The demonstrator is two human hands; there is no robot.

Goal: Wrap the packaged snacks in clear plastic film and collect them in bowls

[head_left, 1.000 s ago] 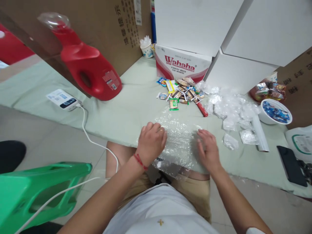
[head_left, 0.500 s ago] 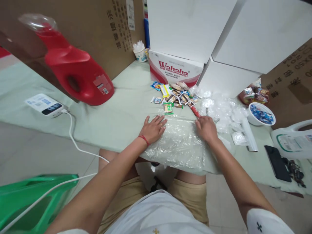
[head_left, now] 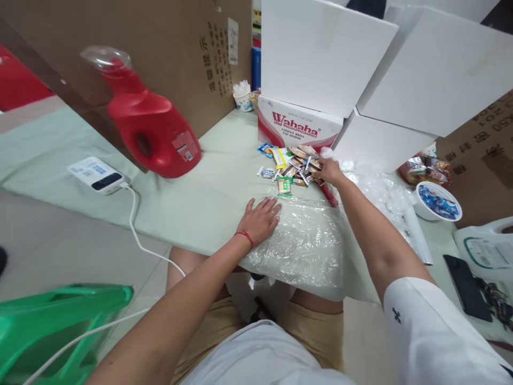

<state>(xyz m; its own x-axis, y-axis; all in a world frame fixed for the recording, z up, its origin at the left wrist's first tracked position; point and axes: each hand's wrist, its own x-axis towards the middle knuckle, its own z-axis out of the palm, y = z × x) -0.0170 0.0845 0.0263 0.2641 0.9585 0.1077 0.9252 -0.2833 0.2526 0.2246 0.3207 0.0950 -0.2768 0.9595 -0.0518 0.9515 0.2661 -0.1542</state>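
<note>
A sheet of clear plastic wrap (head_left: pixel 304 246) lies across the table's near edge. My left hand (head_left: pixel 259 218) rests flat on its upper left corner, fingers spread. My right hand (head_left: pixel 331 172) reaches over to the right side of a pile of wrapped snacks (head_left: pixel 294 167), its fingertips touching the pile; whether they grip a piece is hidden. A green-edged snack packet (head_left: pixel 285 186) lies at the pile's near side. A red stick-like item (head_left: pixel 328 194) is just below my right hand, beside the wrap's top edge.
Crumpled clear plastic (head_left: pixel 380 187) and a plastic roll (head_left: pixel 417 235) lie right, near a white bowl (head_left: pixel 437 201) of blue packets. A Wahaha carton (head_left: pixel 300 124) stands behind the snacks. Left are a red jug (head_left: pixel 156 133) and a white device (head_left: pixel 98 175) with a cable.
My right hand has left the upper right corner of the plastic wrap and moved forward to the snack pile. My left hand stays on the wrap. The camera view has shifted slightly.
</note>
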